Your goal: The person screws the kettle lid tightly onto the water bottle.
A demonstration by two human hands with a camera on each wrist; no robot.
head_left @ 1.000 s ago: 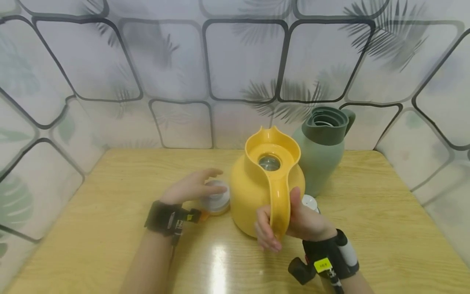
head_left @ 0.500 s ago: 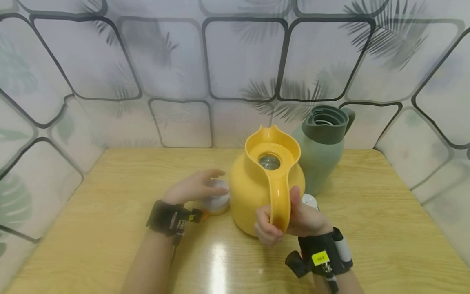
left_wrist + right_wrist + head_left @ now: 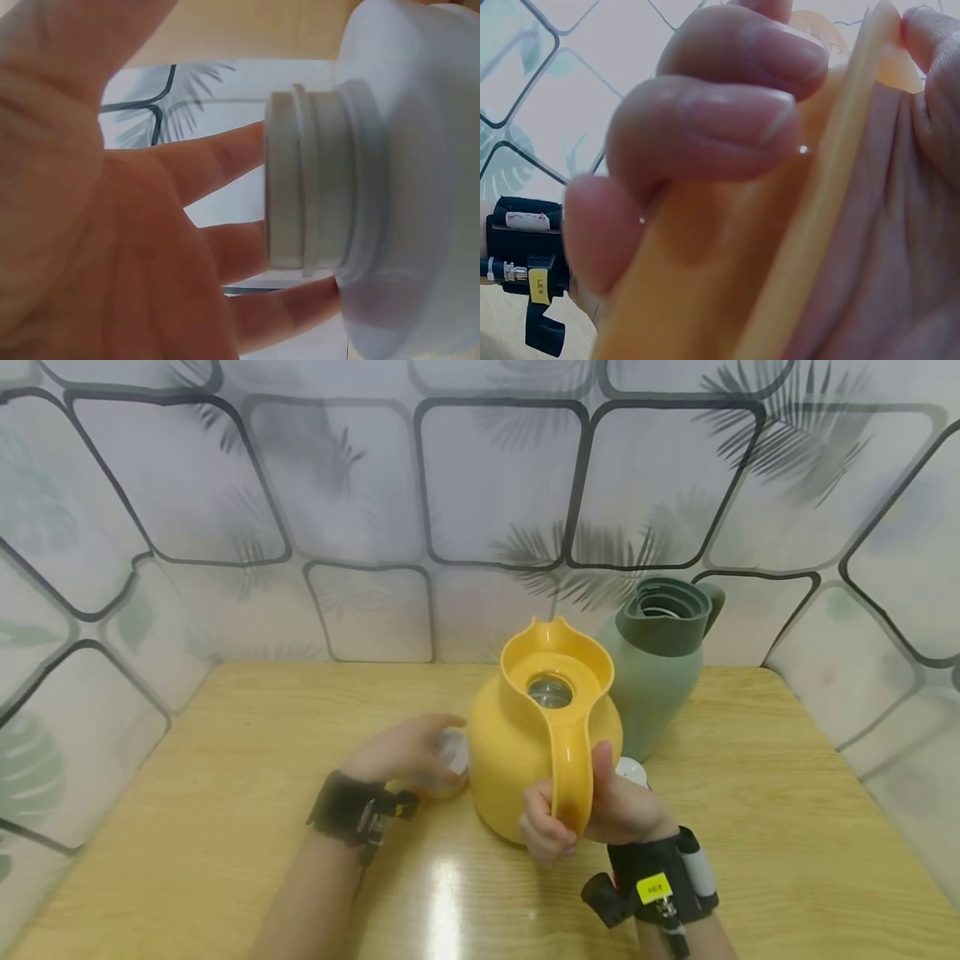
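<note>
A yellow insulated jug (image 3: 506,760) stands lidless on the table, its round mouth uncovered. My right hand (image 3: 622,810) grips its handle (image 3: 572,768), fingers curled round it, as the right wrist view also shows. Left of the jug lies a round white stopper (image 3: 454,750) with a yellow edge beneath. My left hand (image 3: 405,752) is over and beside that stopper, blurred in the head view. In the left wrist view, the stopper's threaded neck (image 3: 307,180) faces my palm. Extended fingers (image 3: 225,161) reach behind the stopper, and the thumb is apart from it.
A green jug (image 3: 652,685) with a dark green collar stands behind the yellow one, also without a lid. A small white round thing (image 3: 632,770), partly hidden, lies right of the yellow jug. Patterned panels (image 3: 495,485) rise behind the wooden table (image 3: 262,735).
My left hand has shifted slightly right and turned over the stopper, now covering more of it. My right hand keeps its grip on the handle, its wrist a little further left. The jug stays put.
</note>
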